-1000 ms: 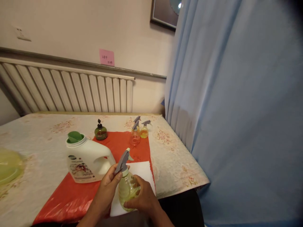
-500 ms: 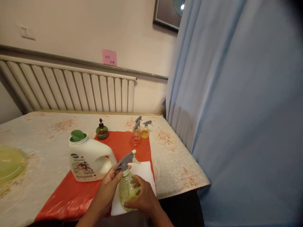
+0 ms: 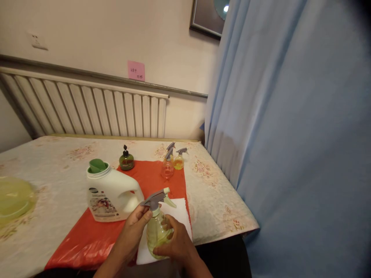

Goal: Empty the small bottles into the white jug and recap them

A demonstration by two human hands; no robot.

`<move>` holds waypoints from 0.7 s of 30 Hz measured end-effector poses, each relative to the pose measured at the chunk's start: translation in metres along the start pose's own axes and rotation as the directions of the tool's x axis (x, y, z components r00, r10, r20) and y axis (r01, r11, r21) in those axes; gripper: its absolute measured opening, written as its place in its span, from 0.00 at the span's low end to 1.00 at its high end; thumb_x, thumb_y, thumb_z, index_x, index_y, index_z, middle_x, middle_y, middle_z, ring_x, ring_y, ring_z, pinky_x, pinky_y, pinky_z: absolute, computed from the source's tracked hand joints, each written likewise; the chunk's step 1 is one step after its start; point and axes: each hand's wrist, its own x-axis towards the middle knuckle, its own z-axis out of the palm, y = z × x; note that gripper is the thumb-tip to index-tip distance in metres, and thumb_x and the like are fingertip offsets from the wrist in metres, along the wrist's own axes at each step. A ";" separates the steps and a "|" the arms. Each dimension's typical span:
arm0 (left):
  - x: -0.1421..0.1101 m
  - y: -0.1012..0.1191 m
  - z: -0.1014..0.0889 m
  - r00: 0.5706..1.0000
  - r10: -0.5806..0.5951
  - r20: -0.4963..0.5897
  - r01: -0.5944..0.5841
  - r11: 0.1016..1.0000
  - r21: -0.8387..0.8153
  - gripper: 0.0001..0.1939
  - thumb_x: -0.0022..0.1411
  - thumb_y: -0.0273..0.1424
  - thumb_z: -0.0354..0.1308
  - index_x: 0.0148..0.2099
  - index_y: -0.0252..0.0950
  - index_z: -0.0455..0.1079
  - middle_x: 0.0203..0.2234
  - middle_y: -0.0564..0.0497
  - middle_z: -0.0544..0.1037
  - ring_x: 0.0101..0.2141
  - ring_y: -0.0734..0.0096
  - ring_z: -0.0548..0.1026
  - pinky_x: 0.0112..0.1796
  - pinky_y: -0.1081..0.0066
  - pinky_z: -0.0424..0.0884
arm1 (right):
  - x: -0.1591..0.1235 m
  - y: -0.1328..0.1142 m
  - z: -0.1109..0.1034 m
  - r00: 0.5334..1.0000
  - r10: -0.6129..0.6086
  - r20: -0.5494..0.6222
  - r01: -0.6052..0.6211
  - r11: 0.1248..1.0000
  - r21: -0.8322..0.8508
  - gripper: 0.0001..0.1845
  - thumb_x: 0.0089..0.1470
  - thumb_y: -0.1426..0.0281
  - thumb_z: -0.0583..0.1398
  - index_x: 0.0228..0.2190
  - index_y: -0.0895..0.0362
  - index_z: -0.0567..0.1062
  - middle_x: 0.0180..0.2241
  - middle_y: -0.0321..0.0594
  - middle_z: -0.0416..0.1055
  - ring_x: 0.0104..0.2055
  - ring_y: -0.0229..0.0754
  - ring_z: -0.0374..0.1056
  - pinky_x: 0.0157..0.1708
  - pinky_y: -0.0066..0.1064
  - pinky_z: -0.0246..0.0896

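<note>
A clear spray bottle [image 3: 156,233] with pale yellowish liquid, a grey trigger head and a whitish nozzle is held between my two hands, above the front of a white sheet [image 3: 182,216]. My left hand [image 3: 138,221] grips it at the neck, thumb and fingers around the collar under the grey head. Around the lower body wraps my right hand [image 3: 179,241], its thumb low on the near side. The nozzle faces right. Just left of my left hand stands a white handled jug [image 3: 114,193] with a green cap or cup [image 3: 97,165] seated in its mouth.
A red plastic sheet [image 3: 89,239] lies on the flowered tablecloth [image 3: 211,208]. Toward the back are a green pump bottle [image 3: 126,161] and several spray bottles, including a pink one [image 3: 167,170] and a yellow one [image 3: 179,162]. A yellow translucent item [image 3: 16,200] is at left; a blue curtain [image 3: 290,154] hangs at right.
The trigger head has turned a little on the bottle, and its nozzle sits slightly lower and further right. Both hands keep hold of the bottle. The whole view has shifted slightly.
</note>
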 end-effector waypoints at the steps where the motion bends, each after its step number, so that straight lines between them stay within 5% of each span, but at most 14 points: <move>1: 0.000 0.001 0.001 1.000 0.004 -0.010 -0.004 1.000 -0.004 0.21 0.53 0.39 0.66 0.47 0.35 0.74 0.42 0.45 0.81 0.45 0.56 0.76 0.47 0.63 0.69 | 0.000 -0.001 0.000 1.000 0.001 -0.003 -0.001 1.000 -0.003 0.40 0.25 0.73 0.73 0.46 0.54 0.73 0.39 0.37 0.73 0.39 0.44 0.68 0.35 0.30 0.64; 11: -0.001 0.007 0.002 0.996 -0.029 0.089 0.031 0.999 -0.016 0.19 0.53 0.39 0.66 0.47 0.36 0.75 0.41 0.46 0.82 0.42 0.56 0.77 0.44 0.64 0.72 | 0.002 -0.001 0.003 0.999 0.025 0.038 -0.028 0.997 0.072 0.40 0.24 0.77 0.72 0.46 0.53 0.73 0.37 0.35 0.73 0.36 0.43 0.68 0.33 0.30 0.65; 21: 0.004 0.003 -0.001 1.000 0.006 0.007 -0.006 0.999 0.040 0.22 0.50 0.38 0.69 0.47 0.38 0.75 0.45 0.47 0.81 0.47 0.56 0.75 0.50 0.63 0.69 | 0.002 0.003 0.006 0.999 0.043 0.002 -0.043 0.999 0.024 0.47 0.23 0.78 0.72 0.51 0.57 0.70 0.44 0.42 0.73 0.44 0.49 0.70 0.40 0.34 0.66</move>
